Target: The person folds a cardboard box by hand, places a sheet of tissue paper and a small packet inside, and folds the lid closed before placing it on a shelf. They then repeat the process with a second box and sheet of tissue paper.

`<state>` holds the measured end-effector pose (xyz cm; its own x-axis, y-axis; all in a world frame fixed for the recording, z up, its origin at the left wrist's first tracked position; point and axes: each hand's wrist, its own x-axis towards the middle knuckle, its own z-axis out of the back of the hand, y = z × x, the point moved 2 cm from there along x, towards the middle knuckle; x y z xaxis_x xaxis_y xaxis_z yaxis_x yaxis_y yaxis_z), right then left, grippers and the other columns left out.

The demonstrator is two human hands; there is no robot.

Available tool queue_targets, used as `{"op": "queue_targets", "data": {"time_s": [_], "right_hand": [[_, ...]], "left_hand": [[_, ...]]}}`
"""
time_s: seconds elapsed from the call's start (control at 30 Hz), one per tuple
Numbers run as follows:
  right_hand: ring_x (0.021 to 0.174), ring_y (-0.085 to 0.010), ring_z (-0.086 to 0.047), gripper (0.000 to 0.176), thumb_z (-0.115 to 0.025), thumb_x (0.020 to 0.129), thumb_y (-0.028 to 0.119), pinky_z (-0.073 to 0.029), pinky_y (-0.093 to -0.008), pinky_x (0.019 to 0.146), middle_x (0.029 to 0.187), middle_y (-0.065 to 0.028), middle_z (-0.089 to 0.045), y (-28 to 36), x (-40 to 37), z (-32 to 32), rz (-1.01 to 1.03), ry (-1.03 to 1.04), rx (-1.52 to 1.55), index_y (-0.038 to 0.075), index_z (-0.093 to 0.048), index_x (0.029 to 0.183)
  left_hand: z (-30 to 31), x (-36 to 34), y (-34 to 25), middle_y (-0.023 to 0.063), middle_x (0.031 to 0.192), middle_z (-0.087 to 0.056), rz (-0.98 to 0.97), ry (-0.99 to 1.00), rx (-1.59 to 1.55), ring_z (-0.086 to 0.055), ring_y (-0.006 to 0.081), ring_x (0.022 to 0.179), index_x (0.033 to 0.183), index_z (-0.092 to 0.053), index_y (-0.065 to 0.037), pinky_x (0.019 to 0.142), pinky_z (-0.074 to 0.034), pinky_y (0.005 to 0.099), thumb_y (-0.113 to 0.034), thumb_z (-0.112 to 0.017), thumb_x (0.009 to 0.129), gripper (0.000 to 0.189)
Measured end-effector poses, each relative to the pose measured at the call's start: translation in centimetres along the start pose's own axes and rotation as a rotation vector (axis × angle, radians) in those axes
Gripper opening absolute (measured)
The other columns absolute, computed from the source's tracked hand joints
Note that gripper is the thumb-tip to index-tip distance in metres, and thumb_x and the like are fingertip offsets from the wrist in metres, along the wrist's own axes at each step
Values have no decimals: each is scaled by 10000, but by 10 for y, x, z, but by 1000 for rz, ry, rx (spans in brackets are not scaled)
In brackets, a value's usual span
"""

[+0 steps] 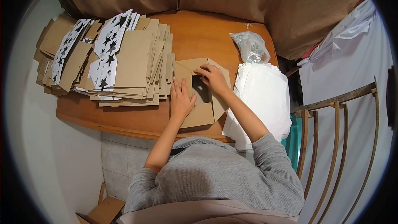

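Box (pixel 198 115) open near the table's (pixel 199 29) front edge, left hand (pixel 181 101) spread flat on its side, right hand (pixel 211 79) curled narrow over its far flap, cardboard stack (pixel 134 58) left, paper (pixel 263 99) right.

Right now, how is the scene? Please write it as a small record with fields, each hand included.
left hand: laid on the left side of an open box
right hand: fingers at the box's far edge; grip unclear
table, left: cardboard in stacks, some pieces with black stars on white
table, right: white paper, with a clear bag beyond it
bag contents: cannot tell
floor, lower left: another box
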<state>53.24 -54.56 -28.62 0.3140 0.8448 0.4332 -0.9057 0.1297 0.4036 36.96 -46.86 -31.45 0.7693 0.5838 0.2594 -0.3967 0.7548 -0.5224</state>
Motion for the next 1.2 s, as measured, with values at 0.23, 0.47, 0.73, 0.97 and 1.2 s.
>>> {"op": "queue_targets", "data": {"time_s": [0.23, 0.47, 0.73, 0.97, 1.2], "right_hand": [[1019, -224, -547, 344, -634, 729, 47, -406, -380, 838, 1016, -14, -611, -2, 1, -14, 15, -67, -78, 203, -674, 1033], [1027, -249, -546, 389, -656, 700, 75, -409, -391, 863, 1039, -42, -610, -8, -3, -21, 61, -123, -83, 192, -676, 1070], [1031, -275, -554, 386, -622, 722, 1, -444, -375, 881, 1041, -88, -606, 10, -1, -20, 38, -60, -87, 117, -651, 1089], [1042, -340, -547, 452, -549, 711, -65, -454, -407, 911, 1132, -157, -564, 23, -10, -18, -55, -55, 118, 35, -548, 1152], [995, -366, -575, 374, -553, 799, -2, -485, -396, 863, 1115, -181, -594, 38, -22, 16, -255, -186, 453, 36, -553, 1171]], "left_hand": [[-1, -1, 4, 364, 1427, -183, 1, -8, -26, -279, 514, 1280, 1407, -266, -13, 1089, -228, 505, -259, -566, 819, 705], [0, 0, 7, 351, 1435, -184, 8, -12, -118, -269, 503, 1288, 1409, -258, -9, 1089, -221, 505, -250, -565, 824, 704], [-4, 0, 0, 356, 1416, -211, -31, -11, 41, -259, 497, 1292, 1389, -278, 32, 1085, -214, 524, -295, -590, 811, 734], [-6, 0, -1, 346, 1406, -237, -54, -9, 42, -258, 493, 1292, 1376, -298, 30, 1082, -212, 535, -273, -602, 809, 712], [-5, 1, 2, 313, 1416, -252, -53, 5, 17, -261, 485, 1293, 1380, -298, 7, 1086, -219, 519, -265, -630, 796, 725]]}}
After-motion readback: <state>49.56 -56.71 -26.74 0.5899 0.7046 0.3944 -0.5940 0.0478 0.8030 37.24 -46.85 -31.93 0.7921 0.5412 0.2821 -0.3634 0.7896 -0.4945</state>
